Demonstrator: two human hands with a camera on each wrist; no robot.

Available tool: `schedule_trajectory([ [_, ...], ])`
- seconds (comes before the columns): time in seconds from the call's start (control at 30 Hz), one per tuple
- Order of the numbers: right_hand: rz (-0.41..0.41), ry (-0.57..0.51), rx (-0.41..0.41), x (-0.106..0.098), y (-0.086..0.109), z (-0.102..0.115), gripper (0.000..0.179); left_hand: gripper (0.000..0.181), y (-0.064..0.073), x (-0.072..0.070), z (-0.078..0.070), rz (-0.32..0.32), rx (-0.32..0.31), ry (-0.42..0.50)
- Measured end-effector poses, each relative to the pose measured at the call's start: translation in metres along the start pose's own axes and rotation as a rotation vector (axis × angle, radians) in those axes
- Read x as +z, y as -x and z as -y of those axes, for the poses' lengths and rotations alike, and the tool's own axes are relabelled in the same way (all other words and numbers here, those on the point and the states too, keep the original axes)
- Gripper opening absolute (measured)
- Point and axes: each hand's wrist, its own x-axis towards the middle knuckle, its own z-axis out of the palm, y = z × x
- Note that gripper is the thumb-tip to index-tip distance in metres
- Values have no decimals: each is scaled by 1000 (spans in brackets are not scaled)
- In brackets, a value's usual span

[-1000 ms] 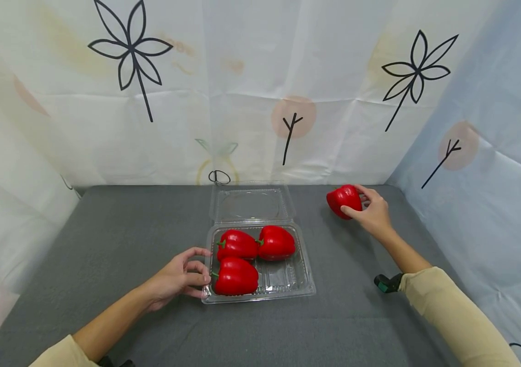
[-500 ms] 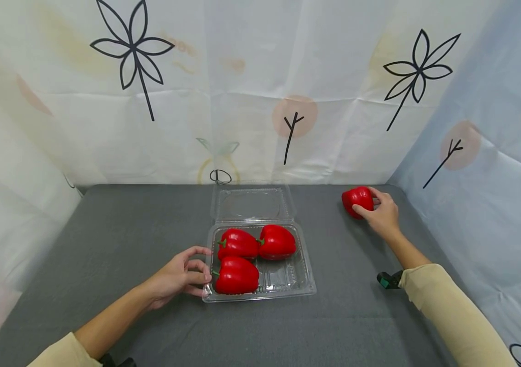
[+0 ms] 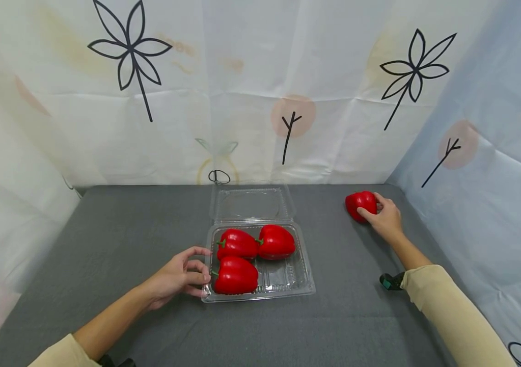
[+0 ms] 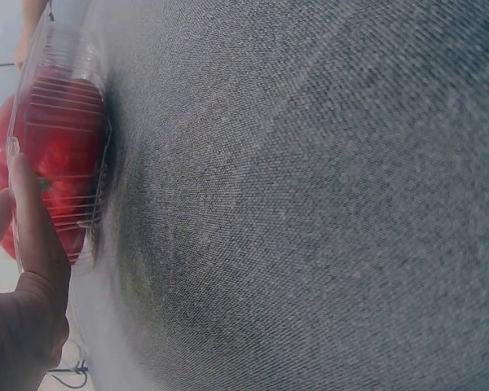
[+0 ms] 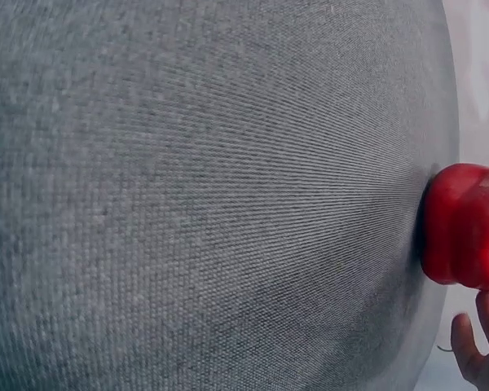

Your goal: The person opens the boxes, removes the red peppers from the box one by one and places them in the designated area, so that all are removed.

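Note:
My right hand [image 3: 386, 219] grips a red bell pepper [image 3: 360, 205] at the far right of the table, thumb on the near side and fingers behind. In the right wrist view that bell pepper [image 5: 464, 228] sits right at the grey cloth. My left hand [image 3: 180, 278] holds the left rim of a clear plastic clamshell container [image 3: 288, 294]. Thumb and finger meet its edge in the left wrist view. Inside the container lie a back-left bell pepper [image 3: 237, 243], a back-right one [image 3: 276, 242] and a front one [image 3: 236, 275], green stems facing left.
The container's lid [image 3: 253, 204] lies folded back toward the rear of the table. A grey cloth [image 3: 141, 229] covers the table. Behind and at the sides hang printed fabric walls [image 3: 246, 92]. A black cable [image 3: 519, 351] shows at the lower right.
My right hand has carried the bell pepper farther right, then down and slightly nearer. The left hand, the container and the bell peppers in it have stayed in place.

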Motion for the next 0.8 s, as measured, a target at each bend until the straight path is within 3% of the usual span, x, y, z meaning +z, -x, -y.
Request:
schedule_trajectory([
  [0.17, 6, 29, 3, -3, 0, 4, 77, 65, 0, 0, 1, -4, -2, -2],
  [0.37, -42, 26, -8, -6, 1, 22, 87, 65, -1, 0, 1, -2, 3, -2],
  [0.53, -6, 6, -95, -5, 7, 42, 87, 65, -1, -1, 1, -1, 3, -3],
  [0.8, 149, -108, -295, 8, 21, 73, 89, 65, -1, -1, 0, 2, 2, -1],
])
